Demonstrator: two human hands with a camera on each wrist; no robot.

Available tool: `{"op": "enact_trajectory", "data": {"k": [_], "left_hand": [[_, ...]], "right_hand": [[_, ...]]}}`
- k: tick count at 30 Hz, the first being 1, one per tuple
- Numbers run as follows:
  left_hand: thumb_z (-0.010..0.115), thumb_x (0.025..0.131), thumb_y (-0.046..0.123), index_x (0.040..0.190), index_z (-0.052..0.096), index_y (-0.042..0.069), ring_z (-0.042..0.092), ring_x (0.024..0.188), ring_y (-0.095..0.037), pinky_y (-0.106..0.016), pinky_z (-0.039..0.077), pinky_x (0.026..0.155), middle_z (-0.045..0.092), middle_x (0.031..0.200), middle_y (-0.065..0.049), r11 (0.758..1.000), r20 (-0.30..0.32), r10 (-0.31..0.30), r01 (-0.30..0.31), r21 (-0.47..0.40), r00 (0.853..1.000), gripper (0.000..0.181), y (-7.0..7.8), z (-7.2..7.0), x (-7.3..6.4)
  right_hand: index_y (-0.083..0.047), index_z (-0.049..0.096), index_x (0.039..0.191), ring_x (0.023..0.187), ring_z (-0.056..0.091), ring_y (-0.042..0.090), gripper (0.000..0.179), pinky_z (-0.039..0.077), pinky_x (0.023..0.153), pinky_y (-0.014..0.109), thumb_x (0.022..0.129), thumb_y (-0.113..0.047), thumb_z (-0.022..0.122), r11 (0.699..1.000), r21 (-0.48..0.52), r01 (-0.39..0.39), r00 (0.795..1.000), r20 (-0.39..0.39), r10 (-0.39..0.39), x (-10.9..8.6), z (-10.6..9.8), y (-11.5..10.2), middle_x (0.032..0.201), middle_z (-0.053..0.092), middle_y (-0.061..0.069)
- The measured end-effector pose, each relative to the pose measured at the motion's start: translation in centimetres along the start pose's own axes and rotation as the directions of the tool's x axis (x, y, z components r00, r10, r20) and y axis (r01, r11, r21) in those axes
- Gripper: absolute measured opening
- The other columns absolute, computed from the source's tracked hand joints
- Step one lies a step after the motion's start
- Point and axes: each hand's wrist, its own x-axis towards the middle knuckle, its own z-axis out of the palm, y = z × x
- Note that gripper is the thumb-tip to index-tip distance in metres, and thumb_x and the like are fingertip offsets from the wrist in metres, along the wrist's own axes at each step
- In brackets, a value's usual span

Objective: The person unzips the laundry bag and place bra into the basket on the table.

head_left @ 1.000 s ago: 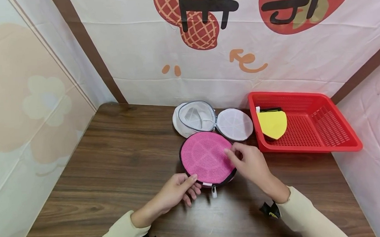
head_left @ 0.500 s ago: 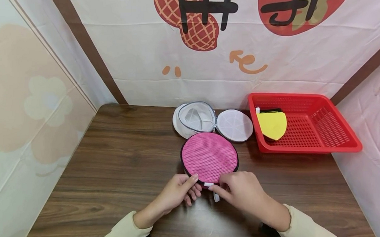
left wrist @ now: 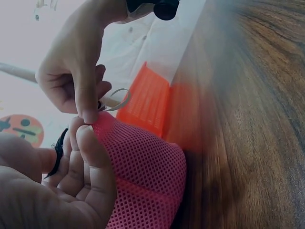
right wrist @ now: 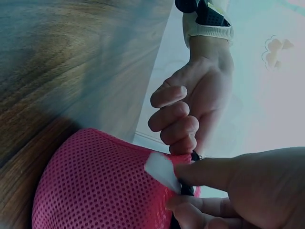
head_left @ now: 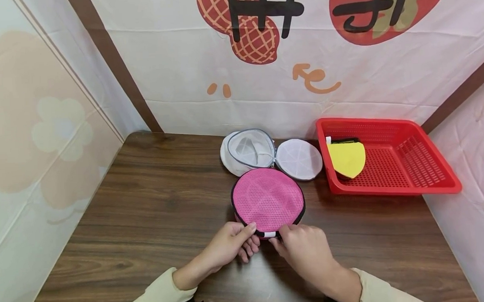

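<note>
A round pink mesh laundry bag (head_left: 267, 199) with black edging stands on the wooden table in front of the person. At its front left rim my left hand (head_left: 235, 240) pinches the edge, thumb on top and the other fingers curled below. Just right of the white tag (head_left: 270, 234), my right hand (head_left: 307, 251) pinches the front edge at the zipper pull, mostly hidden in the head view. Its pale loop (left wrist: 125, 99) sticks out beside the right fingers in the left wrist view. In the right wrist view, black zip edging (right wrist: 187, 189) shows between thumb and finger.
Behind the pink bag lie an unzipped white mesh bag (head_left: 242, 153) and its round white lid (head_left: 299, 159). A red plastic basket (head_left: 391, 188) stands at the back right, with a folded yellow piece (head_left: 348, 159) inside. Printed cloth walls surround the table (head_left: 149, 234).
The right hand has moved from the lid's right side down to the front edge, covering the zipper loop that hung there. The left hand keeps its hold; the bag has shifted slightly right.
</note>
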Motion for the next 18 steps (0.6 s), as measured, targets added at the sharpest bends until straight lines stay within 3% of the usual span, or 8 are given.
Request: {"op": "enact_trajectory", "data": {"k": [6,12,18], "left_hand": [[0.048,0.11,0.024,0.091,0.066,-0.015,0.06,0.062,-0.01,-0.019,0.054,0.051,0.066,0.073,-0.004,1.0,0.007,0.004,-0.004,-0.013,1.0,0.047,0.03,0.04,0.04],[0.048,0.11,0.024,0.094,0.066,-0.016,0.062,0.063,-0.009,-0.02,0.056,0.053,0.068,0.075,-0.005,1.0,0.004,0.012,-0.011,-0.022,1.0,0.046,0.02,-0.09,-0.04],[0.048,0.11,0.025,0.102,0.065,-0.019,0.064,0.065,-0.01,-0.021,0.057,0.054,0.073,0.086,-0.018,0.999,0.006,-0.001,0.002,-0.051,1.0,0.048,0.03,0.12,0.0]], "right_hand": [[-0.014,0.053,0.063,0.046,0.051,0.015,0.037,0.035,0.035,0.028,0.071,-0.018,0.089,1.0,0.009,0.0,1.0,-0.021,0.0,-0.08,0.12,-0.18,0.054,0.048,-0.003],[-0.015,0.054,0.064,0.047,0.053,0.014,0.035,0.038,0.036,0.03,0.072,-0.015,0.087,0.999,0.053,-0.001,1.0,0.012,0.0,-0.27,-0.12,-0.15,0.055,0.049,-0.005],[-0.017,0.052,0.064,0.048,0.053,0.014,0.035,0.038,0.037,0.029,0.078,-0.015,0.085,0.996,0.092,-0.017,0.998,0.053,0.013,-0.33,-0.41,-0.03,0.055,0.046,-0.007]]}}
